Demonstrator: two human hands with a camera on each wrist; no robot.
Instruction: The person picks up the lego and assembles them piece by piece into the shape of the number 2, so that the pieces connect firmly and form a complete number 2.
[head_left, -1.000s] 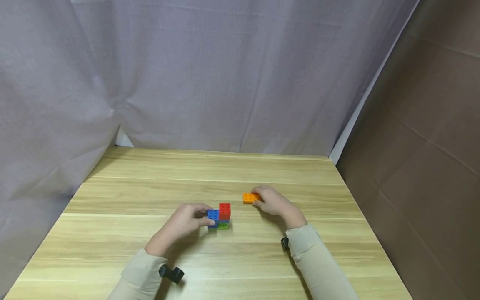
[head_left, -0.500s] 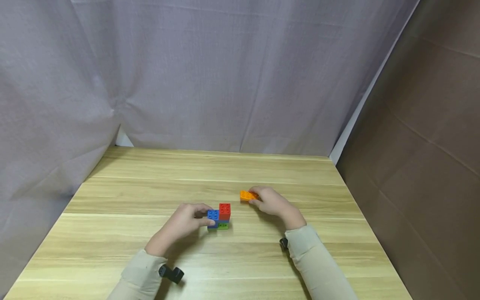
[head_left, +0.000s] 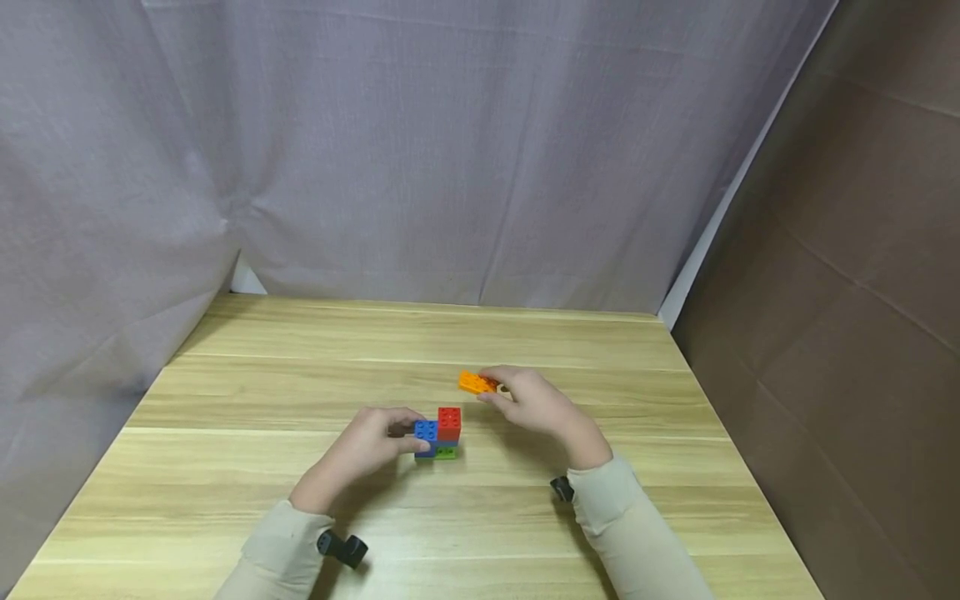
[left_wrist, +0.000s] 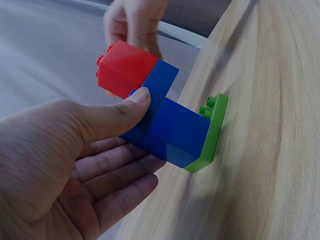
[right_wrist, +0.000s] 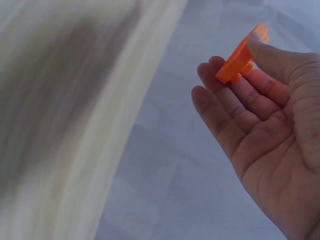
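Observation:
A small stack of toy building bricks stands on the table in the head view: a green flat brick (left_wrist: 216, 130) at the bottom, blue bricks (left_wrist: 180, 131) above it, and a red brick (head_left: 449, 423) on top at the right. My left hand (head_left: 369, 443) grips the blue part from the left, thumb on the near side. My right hand (head_left: 536, 406) pinches an orange flat brick (head_left: 476, 382) between thumb and fingers, tilted and lifted off the table, behind and to the right of the stack. In the right wrist view its studs face the palm.
The wooden table (head_left: 300, 392) reaches back to a grey cloth curtain (head_left: 420, 167). A brown panel (head_left: 840, 250) stands along the right side. Black wrist-worn devices (head_left: 342, 549) sit at both sleeves.
My right hand has picked the orange flat brick up off the table and moved it left, tilting it. The left hand and the brick stack have stayed in place.

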